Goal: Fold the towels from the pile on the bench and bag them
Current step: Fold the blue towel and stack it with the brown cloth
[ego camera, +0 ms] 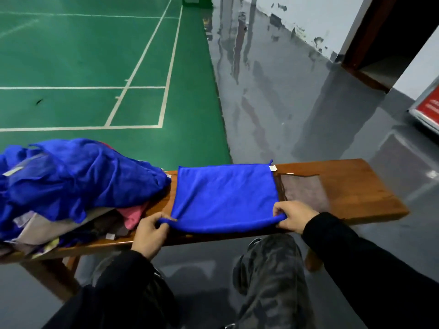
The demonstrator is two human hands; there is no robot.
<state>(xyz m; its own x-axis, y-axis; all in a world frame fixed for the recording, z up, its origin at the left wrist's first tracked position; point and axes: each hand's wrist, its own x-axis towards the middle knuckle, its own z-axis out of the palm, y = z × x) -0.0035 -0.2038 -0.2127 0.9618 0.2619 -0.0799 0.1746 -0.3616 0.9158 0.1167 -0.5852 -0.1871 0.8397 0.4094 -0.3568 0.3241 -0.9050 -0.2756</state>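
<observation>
While spread flat across the middle of the surface (356, 186), blue towel (225, 198) held by its two near corners. Left hand (149, 236) pinched on the near-left corner, right hand (293, 219) pinched on the near-right corner, both with fingers curled round the cloth. Near edge lifted slightly off the wood and rolled over, probably to carry it away from the body toward the far edge for a fold in half. Kept taut between the two grips, likely so the fold lands square. Small white tag (272, 167) at the far-right corner of the blue towel.

Just right of the blue towel, partly tucked under its right edge, a grey-brown towel (306, 193) lying flat; whether already folded, hard to say. Left of the blue towel, nearly touching its left edge, the pile (71, 181): blue cloth heaped on top, pink, grey and dark pieces beneath, spilling to the front lip of the surface. No bag clearly in sight. Judged early in the task, with most of the pile yet unfolded.
</observation>
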